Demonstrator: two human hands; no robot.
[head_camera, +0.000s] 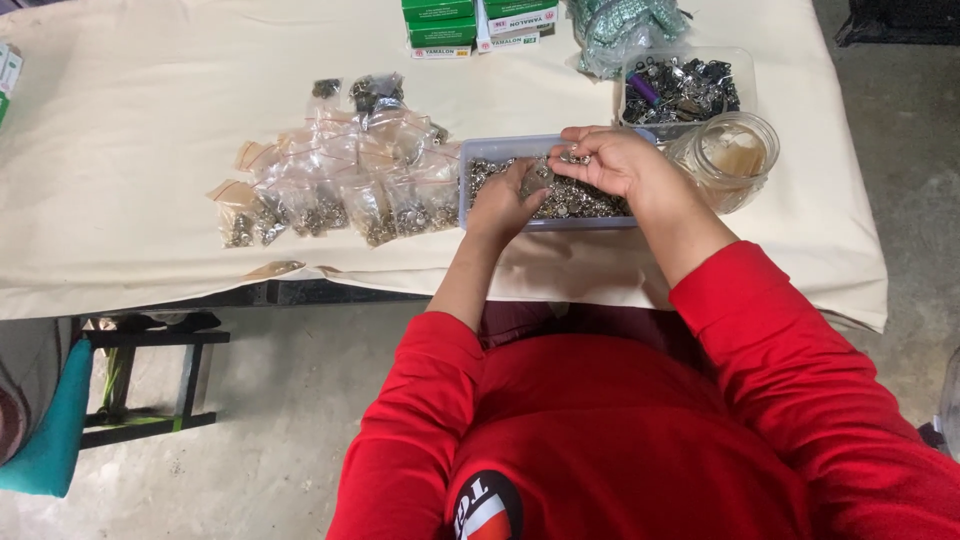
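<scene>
1. Near the right end of the cream-covered table (150, 120), a shallow grey tray (465, 185) holds a heap of small silver metal pieces (585, 203); both hands work over it.
2. The left hand (503, 205) dips into the tray's left half, fingers (527, 178) curled down among the pieces and touching them. They are bunched close together, but whether they have pinched anything I cannot tell.
3. The right hand (615, 160) hovers over the far middle of the tray, fingers (585, 133) bent in and nearly closed around a few small silver pieces (576, 157), which sit at its fingertips just above the heap.
4. The fingertips of the two hands lie just beside each other.
5. Left of the tray lies a spread of small clear bags (340, 190), each with dark metal bits in it.
6. Just right of the tray stands a clear glass jar (735, 160), tilted toward the camera.
7. Beyond the tray, a clear plastic tub (740, 70) holds darker metal parts and a purple item.
8. At the far edge sit stacked green boxes (440, 25) and a bag of pale green beads (625, 30).
</scene>
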